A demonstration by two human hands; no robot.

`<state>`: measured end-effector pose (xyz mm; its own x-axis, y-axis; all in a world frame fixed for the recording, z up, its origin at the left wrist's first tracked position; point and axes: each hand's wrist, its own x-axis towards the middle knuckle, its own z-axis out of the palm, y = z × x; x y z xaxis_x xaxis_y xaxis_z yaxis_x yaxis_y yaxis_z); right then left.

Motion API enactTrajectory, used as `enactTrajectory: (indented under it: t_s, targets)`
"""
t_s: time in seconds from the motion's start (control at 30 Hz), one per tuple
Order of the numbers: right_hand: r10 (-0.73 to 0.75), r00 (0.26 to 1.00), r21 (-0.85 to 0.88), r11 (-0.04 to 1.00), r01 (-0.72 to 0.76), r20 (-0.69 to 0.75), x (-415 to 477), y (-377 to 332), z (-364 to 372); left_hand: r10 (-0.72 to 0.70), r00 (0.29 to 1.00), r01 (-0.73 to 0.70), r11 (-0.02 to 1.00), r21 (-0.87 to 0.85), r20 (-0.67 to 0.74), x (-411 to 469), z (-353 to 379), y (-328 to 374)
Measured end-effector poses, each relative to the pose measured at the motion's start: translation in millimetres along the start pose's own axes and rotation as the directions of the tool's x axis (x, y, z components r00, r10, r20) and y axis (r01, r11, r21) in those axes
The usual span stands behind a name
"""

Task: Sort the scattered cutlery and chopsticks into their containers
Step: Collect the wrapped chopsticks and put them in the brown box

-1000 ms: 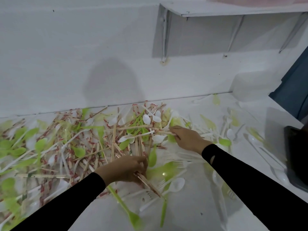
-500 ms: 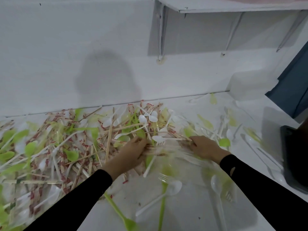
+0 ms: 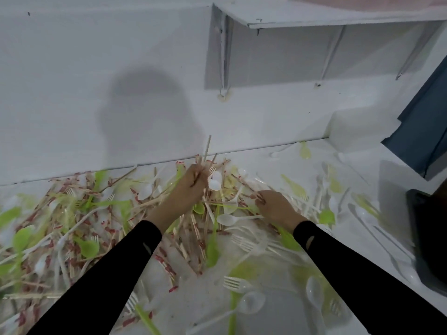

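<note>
Left grip (image 3: 193, 187) closed round a bundle of chopsticks (image 3: 207, 148), held upright, likely to gather several before one trip | right grip (image 3: 271, 206) low in pile (image 3: 96, 213), fingers curled; holding or merely raking, cannot tell | cutlery and chopsticks spread over table (image 3: 198, 296), unsorted | translucent box (image 3: 350, 131) at far corner, well apart, probable container

White shelf (image 3: 338, 19) up on the wall (image 3: 72, 81), dark blue panel (image 3: 425, 131) right, black object (image 3: 428, 238) at the surface's (image 3: 203, 293) edge.
</note>
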<state>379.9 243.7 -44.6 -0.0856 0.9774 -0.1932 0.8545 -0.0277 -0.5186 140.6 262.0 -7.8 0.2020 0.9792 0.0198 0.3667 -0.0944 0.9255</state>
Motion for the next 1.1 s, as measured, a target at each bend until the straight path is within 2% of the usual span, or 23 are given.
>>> enactTrajectory:
  t_s: [0.07, 0.17, 0.27, 0.37, 0.53, 0.63, 0.73, 0.83, 0.97, 1.1]
  targets:
    - [0.010, 1.000, 0.005, 1.000, -0.010, -0.019, 7, -5, 7, 0.028, 0.998, -0.011, 0.965, 0.261, -0.062, 9, -3, -2]
    - [0.084, 0.997, 0.027, 0.996, -0.083, -0.001, 14, -10, 16, 0.064, 0.997, -0.074, 0.864, 0.497, 0.038, 18, 2, -16]
    - [0.110, 0.994, -0.017, 0.994, -0.110, -0.013, 19, -14, 25, 0.039, 0.992, -0.107, 0.735, 0.670, 0.117, 25, 16, -36]
    - [0.096, 0.994, -0.059, 0.993, -0.098, -0.043, 18, -16, 32, -0.046, 0.988, -0.090, 0.588, 0.804, 0.145, 24, 25, -47]
    - [0.124, 0.992, 0.008, 0.992, -0.124, -0.017, 13, -8, 26, -0.088, 0.967, -0.166, 0.487, 0.857, 0.238, 23, 27, -51]
    - [0.113, 0.990, 0.062, 0.992, -0.107, -0.090, 13, 2, 15, -0.083, 0.957, -0.205, 0.483, 0.851, 0.277, 22, 21, -52]
    - [0.159, 0.977, 0.059, 0.987, -0.152, -0.143, 14, 19, -6, -0.076, 0.968, -0.176, 0.480, 0.860, 0.240, 21, 12, -49]
    - [0.266, 0.949, 0.085, 0.963, -0.254, -0.172, 17, 40, -28, -0.003, 0.985, -0.140, 0.560, 0.817, 0.170, 18, 8, -46]
    - [0.354, 0.932, -0.087, 0.929, -0.359, -0.076, 21, 58, -41, 0.025, 0.992, -0.115, 0.605, 0.788, 0.125, 16, 18, -36]
    - [0.366, 0.919, -0.122, 0.915, -0.384, -0.144, 23, 69, -41, 0.022, 0.993, -0.106, 0.621, 0.777, 0.118, 20, 30, -36]
